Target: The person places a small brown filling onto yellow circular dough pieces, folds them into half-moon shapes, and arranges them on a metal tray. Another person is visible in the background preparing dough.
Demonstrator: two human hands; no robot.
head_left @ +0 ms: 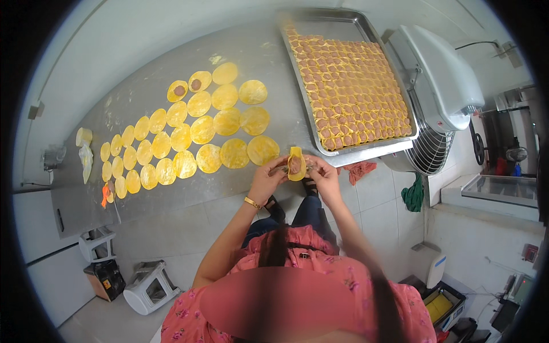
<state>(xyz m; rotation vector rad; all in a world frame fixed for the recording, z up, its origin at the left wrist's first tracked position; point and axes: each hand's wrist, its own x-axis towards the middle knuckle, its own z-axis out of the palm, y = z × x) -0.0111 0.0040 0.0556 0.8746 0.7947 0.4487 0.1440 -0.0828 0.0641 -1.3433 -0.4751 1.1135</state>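
Observation:
In front of my body, a round yellow dough wrapper with pinkish meat filling point(295, 166) is held up between both hands. My left hand point(267, 176) pinches its left side, and my right hand point(324, 176) pinches the right side. The filling shows in the middle, with the dough standing up at the far and near ends. Something thin and greyish shows at the fingers on both sides; I cannot make out what. Left of my hands, several flat yellow wrappers point(234, 153) lie in rows on the steel table point(171, 207). Two at the back carry a meat ball point(196, 84).
On the right of the table, a large metal tray point(329, 26) holds rows of filled yellow dumplings point(354, 86). Beside it stands a white mixer point(440, 74) with a wire guard. Green cloth point(413, 196) hangs right; white stools point(150, 287) stand on the floor left.

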